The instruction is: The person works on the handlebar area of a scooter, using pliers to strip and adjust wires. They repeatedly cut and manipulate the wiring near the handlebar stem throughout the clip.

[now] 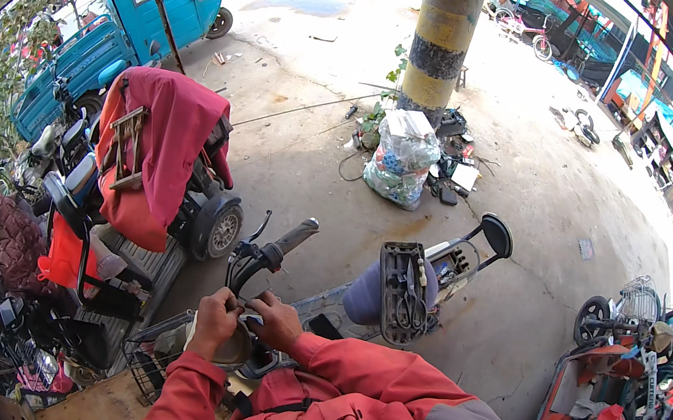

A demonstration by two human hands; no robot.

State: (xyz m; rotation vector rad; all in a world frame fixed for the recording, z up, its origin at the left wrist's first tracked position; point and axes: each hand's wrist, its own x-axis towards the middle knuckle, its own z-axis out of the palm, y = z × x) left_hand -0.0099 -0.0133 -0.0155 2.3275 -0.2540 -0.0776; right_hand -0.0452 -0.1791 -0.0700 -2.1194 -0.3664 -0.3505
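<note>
My left hand (216, 322) and my right hand (275, 322) are close together over the front of a scooter, just below its black handlebar (252, 263). The fingers of both are bent and pinched; what they hold is too small or hidden to make out. Beyond them the handlebar ends in a dark grip (294, 237), with a brake lever (262, 225) beside it. A round, pale-edged part (234, 346), perhaps the headlight, shows beneath my hands. On the scooter's purple seat (364, 296) lies a black tray (405, 293) with several hand tools in it.
A three-wheeled scooter draped with a red cloth (180, 135) stands at left, a blue cargo tricycle (134, 7) behind it. Ahead, a bag of scrap (403, 161) leans near a striped pillar (441, 45). An orange scooter (557, 407) is at right, a wire basket (142, 360) near my left arm.
</note>
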